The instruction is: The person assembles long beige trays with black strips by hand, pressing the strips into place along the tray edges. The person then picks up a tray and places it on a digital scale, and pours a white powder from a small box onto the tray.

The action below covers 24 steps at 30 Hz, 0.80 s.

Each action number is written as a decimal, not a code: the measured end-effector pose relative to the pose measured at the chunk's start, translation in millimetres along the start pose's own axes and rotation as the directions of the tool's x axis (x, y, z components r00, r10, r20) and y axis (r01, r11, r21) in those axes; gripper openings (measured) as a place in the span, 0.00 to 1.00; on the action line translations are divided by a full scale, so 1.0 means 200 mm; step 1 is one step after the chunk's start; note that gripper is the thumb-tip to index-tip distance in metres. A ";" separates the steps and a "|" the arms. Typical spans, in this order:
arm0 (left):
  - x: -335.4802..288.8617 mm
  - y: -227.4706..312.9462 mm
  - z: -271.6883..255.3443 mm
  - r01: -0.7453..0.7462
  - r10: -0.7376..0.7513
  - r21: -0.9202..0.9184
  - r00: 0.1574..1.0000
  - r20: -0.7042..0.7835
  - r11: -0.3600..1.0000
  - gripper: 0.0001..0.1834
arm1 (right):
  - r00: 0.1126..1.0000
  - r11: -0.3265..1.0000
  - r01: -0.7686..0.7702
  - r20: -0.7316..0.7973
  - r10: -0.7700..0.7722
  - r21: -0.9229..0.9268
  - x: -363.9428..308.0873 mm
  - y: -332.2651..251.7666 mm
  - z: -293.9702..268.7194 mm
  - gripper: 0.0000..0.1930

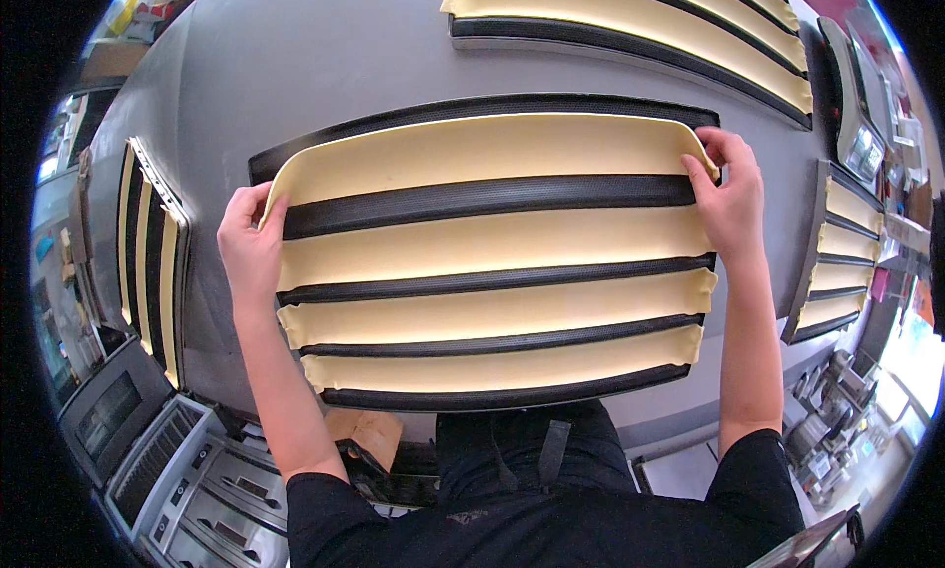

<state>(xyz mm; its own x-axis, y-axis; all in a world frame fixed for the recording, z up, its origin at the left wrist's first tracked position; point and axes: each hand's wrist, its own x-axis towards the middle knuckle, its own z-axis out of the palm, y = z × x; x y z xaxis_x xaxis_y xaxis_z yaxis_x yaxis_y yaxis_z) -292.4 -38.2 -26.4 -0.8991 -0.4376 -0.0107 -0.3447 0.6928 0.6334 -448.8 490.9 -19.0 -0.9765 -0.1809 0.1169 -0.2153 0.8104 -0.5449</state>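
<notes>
Broad smooth grey surface (pixel 305 71) fills most of the view, soft sheen on it. Lower left: grey equipment unit (pixel 212 499) with a ribbed section, dark panel (pixel 106 410) beside it. Brown cardboard (pixel 374 430) below the near edge. Lower right: shiny metalware (pixel 817 435), cluttered. Strong white glare (pixel 915 356) at right rim. Left-rim clutter too distorted to ID.

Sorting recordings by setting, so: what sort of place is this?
Probably a bakery or commercial kitchen: pale dough-like strips lie on a black tray, with similar loaded trays about the grey worktop.
</notes>
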 end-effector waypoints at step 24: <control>0.00 0.04 0.00 0.335 -0.364 -0.768 0.920 0.143 0.546 0.15 | 0.788 0.354 -0.575 0.385 0.480 0.737 0.06 0.04 -0.04 0.19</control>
<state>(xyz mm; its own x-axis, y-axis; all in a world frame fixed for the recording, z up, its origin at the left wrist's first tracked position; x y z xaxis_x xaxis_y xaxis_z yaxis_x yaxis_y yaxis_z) -295.0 -32.9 -21.0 -0.7407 -0.5729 -0.3509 -0.2826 -0.2081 0.9364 -461.3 499.4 -14.3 -0.8718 0.0318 -0.4889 0.4885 -0.0201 -0.8724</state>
